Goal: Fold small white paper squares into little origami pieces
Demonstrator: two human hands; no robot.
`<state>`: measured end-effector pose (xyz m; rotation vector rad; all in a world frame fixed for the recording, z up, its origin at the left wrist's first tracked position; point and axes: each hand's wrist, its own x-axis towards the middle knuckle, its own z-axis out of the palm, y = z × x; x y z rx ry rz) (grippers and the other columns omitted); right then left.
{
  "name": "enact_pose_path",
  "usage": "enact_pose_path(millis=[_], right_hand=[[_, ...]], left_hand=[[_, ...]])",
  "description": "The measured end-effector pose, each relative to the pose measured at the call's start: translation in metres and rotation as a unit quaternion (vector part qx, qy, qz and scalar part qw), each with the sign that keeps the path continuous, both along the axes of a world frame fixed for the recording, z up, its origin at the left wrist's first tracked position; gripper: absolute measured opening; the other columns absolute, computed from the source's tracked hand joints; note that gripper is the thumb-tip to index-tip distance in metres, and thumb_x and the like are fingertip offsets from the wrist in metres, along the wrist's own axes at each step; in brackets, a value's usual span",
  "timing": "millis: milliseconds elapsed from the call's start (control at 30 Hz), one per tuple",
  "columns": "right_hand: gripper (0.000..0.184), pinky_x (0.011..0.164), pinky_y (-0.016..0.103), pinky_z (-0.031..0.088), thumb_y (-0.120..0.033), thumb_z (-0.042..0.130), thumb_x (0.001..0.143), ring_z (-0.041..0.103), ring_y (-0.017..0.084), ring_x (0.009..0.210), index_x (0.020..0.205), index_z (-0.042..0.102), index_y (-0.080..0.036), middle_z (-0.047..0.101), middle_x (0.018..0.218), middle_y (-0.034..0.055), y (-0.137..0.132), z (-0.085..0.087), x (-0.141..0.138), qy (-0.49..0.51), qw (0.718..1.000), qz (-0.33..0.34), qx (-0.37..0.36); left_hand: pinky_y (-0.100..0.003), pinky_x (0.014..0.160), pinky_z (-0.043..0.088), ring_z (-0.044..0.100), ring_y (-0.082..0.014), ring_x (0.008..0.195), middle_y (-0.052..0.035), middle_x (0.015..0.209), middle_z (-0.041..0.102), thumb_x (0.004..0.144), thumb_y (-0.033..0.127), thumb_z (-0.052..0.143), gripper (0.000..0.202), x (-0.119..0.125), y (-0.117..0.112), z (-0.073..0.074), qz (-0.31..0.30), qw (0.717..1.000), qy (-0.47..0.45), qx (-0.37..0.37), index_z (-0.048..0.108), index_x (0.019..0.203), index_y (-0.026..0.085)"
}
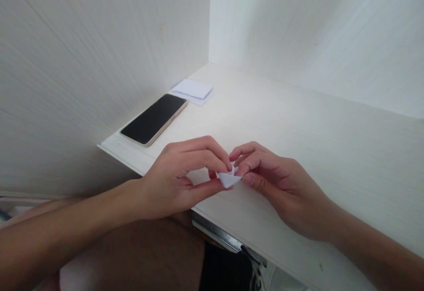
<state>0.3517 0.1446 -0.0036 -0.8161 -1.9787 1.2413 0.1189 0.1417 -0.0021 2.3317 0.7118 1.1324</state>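
Note:
A small white folded paper boat [229, 179] is held between my two hands, just above the front part of the white desk [298, 127]. My left hand [185, 174] pinches its left end, with the thumb below and fingertips at the top. On the other side, my right hand [274, 176] grips the right tip between thumb and index finger. A small peak stands up in the middle of the folded paper. My fingers hide part of its far side.
A phone [155, 119] with a dark screen lies face up near the left wall [99, 52]. Behind it rests a small stack of white paper [194, 89]. Under the desk's front edge, a metal drawer rail [217, 233] and some cables [255, 266] show beside my legs.

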Motion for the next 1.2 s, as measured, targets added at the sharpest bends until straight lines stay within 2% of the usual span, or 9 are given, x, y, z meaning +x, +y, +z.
enact_pose_path(millis=[167, 333, 433, 533, 633, 767, 900, 1100, 1200], right_hand=[[0.011, 0.094, 0.035, 0.054, -0.018, 0.062, 0.100, 0.065, 0.019, 0.113, 0.094, 0.070, -0.025, 0.067, 0.115, 0.0047, -0.004, 0.000, -0.002, 0.007, 1.000, 0.007, 0.003], [0.014, 0.097, 0.040, 0.054, -0.019, 0.061, 0.101, 0.064, 0.022, 0.117, 0.091, 0.069, -0.025, 0.070, 0.109, 0.0049, -0.004, -0.002, -0.001, 0.025, 1.000, 0.005, -0.005], [0.014, 0.101, 0.042, 0.053, -0.021, 0.060, 0.101, 0.063, 0.022, 0.120, 0.091, 0.068, -0.025, 0.071, 0.107, 0.0050, -0.003, -0.002, 0.001, 0.034, 0.999, 0.024, -0.013], [0.013, 0.098, 0.040, 0.053, -0.022, 0.061, 0.101, 0.066, 0.020, 0.111, 0.090, 0.068, -0.023, 0.067, 0.117, 0.0051, 0.000, -0.001, 0.004, 0.032, 0.998, 0.047, -0.036], [0.014, 0.094, 0.037, 0.053, -0.022, 0.062, 0.100, 0.066, 0.017, 0.106, 0.088, 0.067, -0.022, 0.065, 0.117, 0.0043, 0.004, 0.000, 0.006, 0.024, 0.996, 0.071, -0.058], [0.014, 0.092, 0.036, 0.053, -0.022, 0.064, 0.099, 0.065, 0.018, 0.107, 0.085, 0.066, -0.021, 0.066, 0.114, 0.0047, 0.006, 0.000, 0.007, 0.029, 0.993, 0.079, -0.079], [0.016, 0.092, 0.036, 0.052, -0.023, 0.063, 0.099, 0.064, 0.019, 0.112, 0.084, 0.066, -0.021, 0.068, 0.113, 0.0054, 0.006, -0.002, 0.007, 0.044, 0.993, 0.083, -0.072], [0.016, 0.092, 0.036, 0.050, -0.019, 0.060, 0.100, 0.064, 0.018, 0.108, 0.085, 0.065, -0.021, 0.067, 0.111, 0.0046, 0.005, -0.002, 0.006, 0.036, 0.995, 0.086, -0.042], [0.016, 0.092, 0.036, 0.050, -0.019, 0.060, 0.100, 0.064, 0.018, 0.105, 0.084, 0.064, -0.021, 0.067, 0.108, 0.0043, 0.003, -0.004, 0.005, 0.046, 0.995, 0.084, -0.037]], left_hand=[[-0.025, 0.067, 0.060, 0.073, -0.0138, 0.076, -0.0009, 0.088, 0.075, 0.086, 0.007, 0.071, 0.019, 0.004, -0.008, -0.002, 0.015, 1.000, 0.002, -0.011, 0.065, 0.094, 0.023], [-0.028, 0.069, 0.059, 0.069, -0.0143, 0.076, 0.0007, 0.084, 0.070, 0.079, 0.001, 0.066, 0.026, 0.018, -0.019, -0.010, 0.053, 0.996, -0.069, -0.026, 0.061, 0.092, 0.023], [-0.026, 0.070, 0.058, 0.068, -0.0130, 0.077, 0.0007, 0.086, 0.069, 0.077, -0.001, 0.064, 0.029, 0.026, -0.024, -0.013, 0.069, 0.994, -0.088, 0.007, 0.058, 0.093, 0.022], [-0.023, 0.067, 0.056, 0.066, -0.0116, 0.074, 0.0009, 0.083, 0.067, 0.074, -0.002, 0.060, 0.030, 0.030, -0.027, -0.015, 0.077, 0.993, -0.082, 0.044, 0.056, 0.093, 0.021], [-0.023, 0.066, 0.055, 0.064, -0.0120, 0.074, -0.0002, 0.081, 0.066, 0.072, -0.003, 0.058, 0.030, 0.030, -0.027, -0.016, 0.082, 0.993, -0.053, 0.071, 0.054, 0.091, 0.021], [-0.024, 0.065, 0.056, 0.064, -0.0136, 0.075, -0.0022, 0.082, 0.067, 0.076, -0.002, 0.057, 0.028, 0.029, -0.025, -0.018, 0.076, 0.987, -0.031, 0.136, 0.056, 0.092, 0.020], [-0.024, 0.064, 0.056, 0.065, -0.0146, 0.073, -0.0028, 0.081, 0.069, 0.081, 0.000, 0.061, 0.024, 0.028, -0.023, -0.020, 0.080, 0.980, -0.013, 0.180, 0.057, 0.093, 0.020], [-0.028, 0.063, 0.059, 0.067, -0.0174, 0.071, -0.0030, 0.077, 0.070, 0.081, 0.001, 0.064, 0.024, 0.029, -0.020, -0.022, 0.086, 0.971, -0.001, 0.221, 0.057, 0.093, 0.020], [-0.030, 0.065, 0.062, 0.068, -0.0173, 0.071, -0.0038, 0.079, 0.072, 0.084, 0.004, 0.065, 0.022, 0.026, -0.017, -0.027, 0.083, 0.957, -0.008, 0.277, 0.059, 0.099, 0.019]])
